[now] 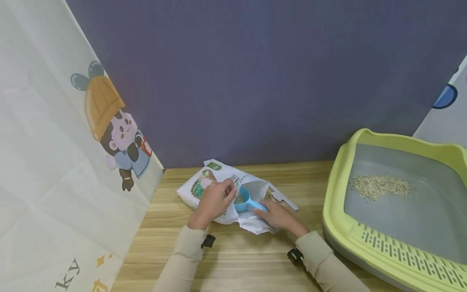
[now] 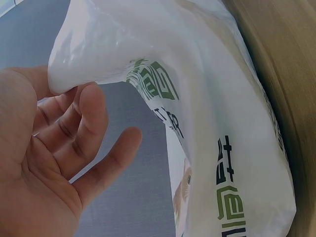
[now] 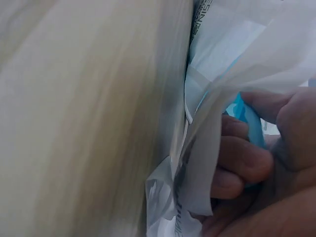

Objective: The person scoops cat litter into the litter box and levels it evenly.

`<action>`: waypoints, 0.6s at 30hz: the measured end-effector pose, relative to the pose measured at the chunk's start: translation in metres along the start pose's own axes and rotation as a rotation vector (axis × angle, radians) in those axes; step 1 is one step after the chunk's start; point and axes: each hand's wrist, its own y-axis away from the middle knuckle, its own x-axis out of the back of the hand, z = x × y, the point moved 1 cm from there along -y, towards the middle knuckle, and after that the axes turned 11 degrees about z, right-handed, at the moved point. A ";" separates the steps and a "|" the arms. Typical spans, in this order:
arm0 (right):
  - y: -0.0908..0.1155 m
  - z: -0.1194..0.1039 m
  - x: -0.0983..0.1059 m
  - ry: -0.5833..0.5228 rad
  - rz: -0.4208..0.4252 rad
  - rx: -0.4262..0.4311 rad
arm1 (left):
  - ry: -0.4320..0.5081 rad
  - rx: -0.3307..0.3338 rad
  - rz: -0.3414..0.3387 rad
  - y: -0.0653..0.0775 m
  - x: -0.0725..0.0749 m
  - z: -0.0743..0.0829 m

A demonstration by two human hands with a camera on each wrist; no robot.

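A white printed cat litter bag [image 1: 197,186] lies on the wooden table with its mouth toward the right. My left hand [image 1: 215,199] pinches the upper edge of the mouth; in the left wrist view the film [image 2: 118,39] is between thumb and fingers, lifted off the rest of the bag. My right hand [image 1: 278,214] grips the handle of a blue scoop [image 1: 243,205], whose cup sits in the bag's mouth with grey-beige pellets in it. In the right wrist view the fingers curl round the blue handle [image 3: 254,126], partly behind the bag's loose flap [image 3: 202,143].
To the right stands a litter box with a yellow-green rim [image 1: 333,202] and a grey pan; a patch of beige pellets [image 1: 379,186] lies in it. A dark blue panel [image 1: 255,81] rises behind the table [image 1: 233,267]. A white printed curtain [image 1: 43,162] hangs on the left.
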 end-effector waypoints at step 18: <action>0.004 -0.010 -0.004 0.132 0.022 -0.050 | -0.011 0.002 0.007 0.000 0.003 -0.001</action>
